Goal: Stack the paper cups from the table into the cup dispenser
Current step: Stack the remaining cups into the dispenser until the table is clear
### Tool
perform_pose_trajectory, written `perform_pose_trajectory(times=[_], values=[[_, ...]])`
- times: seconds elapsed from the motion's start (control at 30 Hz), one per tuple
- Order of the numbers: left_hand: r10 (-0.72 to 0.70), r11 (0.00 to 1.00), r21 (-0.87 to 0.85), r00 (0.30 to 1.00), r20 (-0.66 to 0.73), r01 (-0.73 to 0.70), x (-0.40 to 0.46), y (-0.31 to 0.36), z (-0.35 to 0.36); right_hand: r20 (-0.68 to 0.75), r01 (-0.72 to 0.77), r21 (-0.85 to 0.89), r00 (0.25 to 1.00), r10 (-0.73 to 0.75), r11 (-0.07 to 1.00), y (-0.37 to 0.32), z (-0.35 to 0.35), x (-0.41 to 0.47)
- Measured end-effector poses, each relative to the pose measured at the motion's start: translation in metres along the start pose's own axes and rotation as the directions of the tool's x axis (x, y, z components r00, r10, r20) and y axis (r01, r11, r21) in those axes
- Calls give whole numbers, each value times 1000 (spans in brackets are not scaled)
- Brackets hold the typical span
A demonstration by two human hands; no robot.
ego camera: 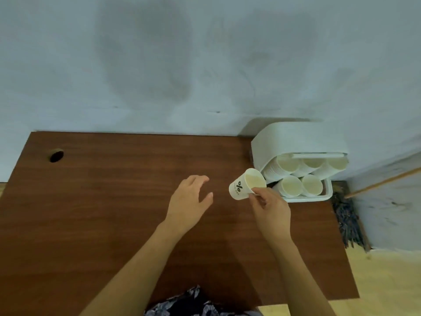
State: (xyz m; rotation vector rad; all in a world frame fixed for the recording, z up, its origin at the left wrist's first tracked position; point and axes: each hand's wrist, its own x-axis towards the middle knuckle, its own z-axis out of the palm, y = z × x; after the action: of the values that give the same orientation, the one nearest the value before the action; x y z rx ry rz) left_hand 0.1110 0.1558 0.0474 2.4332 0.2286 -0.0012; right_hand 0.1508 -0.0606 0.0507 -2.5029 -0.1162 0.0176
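My right hand (271, 208) pinches a white paper cup (245, 184) by its rim; the cup lies tilted with its mouth toward the cup dispenser (296, 140) and carries a dark printed mark on its side. The white dispenser stands at the table's far right corner, its lid raised. Inside it several stacks of cups (300, 176) lie with their mouths facing me. The held cup hovers just left of the dispenser's front. My left hand (190, 200) floats over the table to the cup's left, fingers relaxed and spread, holding nothing.
The brown wooden table (114, 201) has a round cable hole (56, 155) at its far left. A pale wall rises behind. A broom (350, 215) leans at the right, past the table's edge. Patterned cloth (193, 302) shows at the near edge.
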Motion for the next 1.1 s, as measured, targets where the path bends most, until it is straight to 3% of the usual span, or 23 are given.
perform_pose_trajectory(times=[0.53, 0.9, 1.1], values=[[-166, 986, 23, 985, -40, 167, -17, 172, 137, -43, 8, -14, 999, -9, 1000, 193, -136, 43], [-227, 973, 29, 970, -93, 230, 14, 202, 138, 185, 115, -252, 980, -69, 961, 219, -117, 86], [-230, 972, 24, 969, -94, 234, 34, 210, 143, 202, 190, -393, 972, -118, 900, 219, -112, 94]])
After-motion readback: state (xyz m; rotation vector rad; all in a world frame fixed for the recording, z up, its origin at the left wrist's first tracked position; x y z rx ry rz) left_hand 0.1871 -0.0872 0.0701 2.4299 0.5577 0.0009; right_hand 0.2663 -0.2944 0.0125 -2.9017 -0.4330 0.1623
